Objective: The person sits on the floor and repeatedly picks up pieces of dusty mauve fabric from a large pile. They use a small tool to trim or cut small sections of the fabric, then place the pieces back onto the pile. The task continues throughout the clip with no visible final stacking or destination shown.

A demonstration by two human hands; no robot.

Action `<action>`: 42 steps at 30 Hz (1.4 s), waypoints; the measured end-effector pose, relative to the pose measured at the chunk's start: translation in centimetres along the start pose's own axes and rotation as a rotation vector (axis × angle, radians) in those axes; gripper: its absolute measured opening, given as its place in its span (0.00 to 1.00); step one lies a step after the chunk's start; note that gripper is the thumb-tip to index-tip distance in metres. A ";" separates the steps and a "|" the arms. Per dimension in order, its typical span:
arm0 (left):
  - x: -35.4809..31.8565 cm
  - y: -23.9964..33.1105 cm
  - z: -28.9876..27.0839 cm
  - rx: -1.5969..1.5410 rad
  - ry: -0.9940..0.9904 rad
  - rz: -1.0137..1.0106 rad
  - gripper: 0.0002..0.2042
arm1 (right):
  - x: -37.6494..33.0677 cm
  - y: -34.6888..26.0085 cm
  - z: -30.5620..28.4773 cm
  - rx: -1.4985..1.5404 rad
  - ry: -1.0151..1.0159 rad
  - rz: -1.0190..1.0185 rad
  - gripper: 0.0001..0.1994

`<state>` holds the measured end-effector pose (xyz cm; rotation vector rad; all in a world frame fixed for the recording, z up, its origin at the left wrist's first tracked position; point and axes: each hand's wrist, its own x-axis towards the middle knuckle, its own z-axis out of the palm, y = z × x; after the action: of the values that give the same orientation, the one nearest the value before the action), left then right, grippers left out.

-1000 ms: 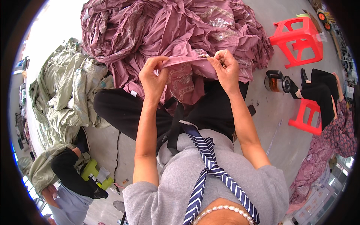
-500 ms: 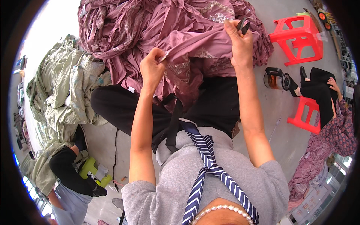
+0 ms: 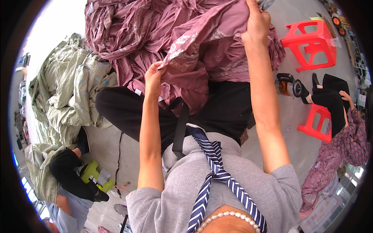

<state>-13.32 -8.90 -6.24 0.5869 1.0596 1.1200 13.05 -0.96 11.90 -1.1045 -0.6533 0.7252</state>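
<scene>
A mauve cloth with a pale, lacy-looking pattern (image 3: pixel 217 23) is stretched between my two hands over my lap. My left hand (image 3: pixel 154 77) pinches its near edge at the patterned strip. Higher and farther right, my right hand (image 3: pixel 256 24) grips the cloth's far end. A dark grey tool (image 3: pixel 266 4) pokes out beside the right fingers, partly cut off by the picture's top; its kind is hard to make out here. The rest of the cloth lies in a large crumpled heap (image 3: pixel 120 35) in front of my crossed legs.
Pale green cloth (image 3: pixel 70 89) is piled at the left. To the right stand a red plastic stool (image 3: pixel 311 40), a glass jug of brown liquid (image 3: pixel 285 86) and another red stool (image 3: pixel 316 123). People sit at lower left (image 3: pixel 70 174) and right (image 3: pixel 349 136), near a yellow-green stool (image 3: pixel 93 173).
My right hand has moved up and away, pulling the cloth higher. My left hand has dropped slightly, and more of the patterned strip shows. The person at lower left has shifted.
</scene>
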 end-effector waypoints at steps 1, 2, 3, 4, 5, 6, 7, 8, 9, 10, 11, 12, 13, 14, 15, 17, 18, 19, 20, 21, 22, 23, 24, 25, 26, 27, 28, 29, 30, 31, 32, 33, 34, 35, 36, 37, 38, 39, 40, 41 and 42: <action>-0.9 1.1 0.9 -0.155 -0.065 -0.065 0.08 | 0.0 0.2 0.6 -0.002 0.019 0.038 0.13; -1.8 2.2 2.1 -0.206 -0.128 -0.100 0.13 | 0.0 0.8 1.2 -0.006 0.030 0.088 0.13; -2.9 2.6 2.6 -0.129 -0.115 -0.056 0.15 | -0.9 1.0 2.6 0.119 -0.111 0.079 0.12; -3.8 2.7 3.1 -0.053 -0.108 -0.015 0.17 | -2.7 0.9 4.2 0.195 -0.287 0.189 0.10; -4.5 2.8 3.8 0.025 -0.110 0.023 0.18 | -4.5 0.6 5.8 0.246 -0.456 0.305 0.09; -5.1 2.9 4.7 0.192 -0.111 0.127 0.23 | -7.1 0.4 7.6 0.222 -0.525 0.342 0.09; -5.7 2.7 5.2 0.301 -0.038 0.231 0.20 | -10.2 -1.0 8.9 -0.059 -0.665 0.171 0.12; -5.2 0.5 5.6 0.694 0.131 0.534 0.19 | -12.8 2.5 10.5 -0.060 -0.755 -0.183 0.14; -4.8 -1.5 4.6 0.774 0.210 0.635 0.18 | -15.6 0.8 10.5 -0.044 -1.061 0.180 0.12; -4.3 -3.4 3.9 0.851 0.292 0.736 0.18 | -17.7 0.9 9.9 -0.212 -1.135 0.023 0.11; -3.9 -3.9 1.7 0.637 0.261 0.630 0.16 | -19.3 2.0 9.2 -0.372 -1.203 -0.132 0.11; -3.8 -3.8 -1.1 0.422 0.250 0.526 0.15 | -20.4 2.9 8.1 -0.348 -1.191 -0.200 0.08; -3.7 -3.7 -3.7 0.206 0.228 0.420 0.14 | -20.8 4.0 6.5 -0.328 -1.171 -0.266 0.07; -3.1 -3.7 -5.5 -0.009 0.177 0.293 0.13 | -20.0 5.3 4.6 -0.342 -1.064 -0.287 0.06; -3.3 -3.8 -6.5 -0.222 0.146 0.169 0.12 | -19.2 6.7 2.5 -0.343 -0.974 -0.304 0.06; -4.0 -0.7 -4.9 -0.434 0.417 -0.056 0.09 | -18.3 10.7 -2.0 -0.475 -0.701 0.056 0.05; -3.6 -0.9 -6.0 -0.423 0.408 -0.041 0.09 | -17.2 12.1 -4.0 -0.590 -0.588 0.122 0.06; -3.2 -1.2 -6.8 -0.412 0.394 -0.031 0.10 | -16.4 13.5 -5.9 -0.583 -0.511 0.145 0.06; -2.8 -0.9 -6.8 -0.390 0.401 -0.035 0.09 | -16.2 15.0 -7.0 -0.610 -0.486 0.099 0.06; -2.2 -1.4 -8.1 -0.396 0.440 -0.041 0.10 | -15.1 15.4 -7.7 -0.641 -0.456 0.039 0.06; -2.5 0.3 -5.4 -0.334 0.592 -0.089 0.12 | -14.4 14.3 -7.1 -0.687 -0.490 -0.027 0.11; -2.9 0.3 -6.1 -0.441 0.417 -0.101 0.14 | -13.7 14.6 -6.5 -0.781 -0.590 -0.208 0.14; -3.7 1.4 -5.2 -0.432 0.400 -0.143 0.15 | -13.7 14.9 -5.6 -0.820 -0.588 -0.284 0.16; -3.8 1.1 -5.7 -0.445 0.338 -0.087 0.14 | -13.7 15.4 -4.9 -0.785 -0.613 -0.290 0.18; -3.7 0.3 -6.8 -0.434 0.371 -0.082 0.14 | -14.1 17.6 -4.5 -0.761 -0.617 -0.359 0.20; -4.2 0.8 -5.8 -0.424 0.334 0.002 0.13 | -14.5 18.9 -4.2 -0.842 -0.756 -0.145 0.20; -3.6 -0.2 -6.8 -0.464 0.270 -0.016 0.11 | -14.8 21.7 -5.4 -0.823 -0.866 -0.092 0.16; -3.8 0.9 -5.2 -0.495 0.370 0.025 0.10 | -14.8 20.9 -5.2 -0.850 -0.975 0.115 0.12; -2.7 0.1 -6.8 -0.499 0.293 0.068 0.11 | -15.2 20.6 -5.8 -0.873 -0.940 0.075 0.11; -2.8 0.3 -6.1 -0.529 0.288 0.103 0.11 | -15.4 20.6 -6.7 -0.861 -0.889 0.108 0.12; -2.8 0.7 -5.5 -0.563 0.231 0.118 0.12 | -14.5 20.6 -7.6 -0.776 -0.843 0.135 0.13; -3.1 1.4 -4.8 -0.596 0.186 0.126 0.12 | -13.7 20.3 -8.8 -0.691 -0.802 0.173 0.14; -2.4 0.4 -8.2 -0.597 0.118 0.181 0.12 | -13.2 16.7 -8.3 -0.410 -0.800 0.378 0.15; -3.2 0.6 -8.7 -0.590 0.081 0.191 0.12 | -12.0 12.1 -7.5 -0.133 -0.766 0.583 0.16; -3.8 0.9 -7.7 -0.587 0.016 0.184 0.12 | -10.8 10.5 -7.5 -0.194 -0.774 0.418 0.15; -4.1 1.2 -7.1 -0.588 -0.039 0.195 0.12 | -9.6 8.3 -6.4 -0.195 -0.852 0.428 0.15; -3.9 0.9 -8.0 -0.610 0.030 0.181 0.12 | -9.4 6.6 -4.8 -0.211 -0.875 0.338 0.15; -4.1 1.1 -7.6 -0.603 0.045 0.171 0.12 | -8.8 6.0 -3.8 -0.231 -0.880 0.257 0.14; -4.5 1.5 -5.8 -0.578 0.160 0.112 0.11 | -8.6 7.6 -3.5 -0.355 -0.834 0.079 0.14; -4.8 2.2 -4.6 -0.548 0.290 0.076 0.11 | -8.6 9.2 -2.8 -0.463 -0.808 -0.098 0.13; -3.8 0.7 -8.9 -0.444 0.257 0.028 0.13 | -9.3 8.0 -1.0 -0.745 -0.815 -0.160 0.12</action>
<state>-21.89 -13.15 -7.97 0.1065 0.9766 1.4301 6.70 -6.68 2.98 -1.3876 -1.7895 0.8090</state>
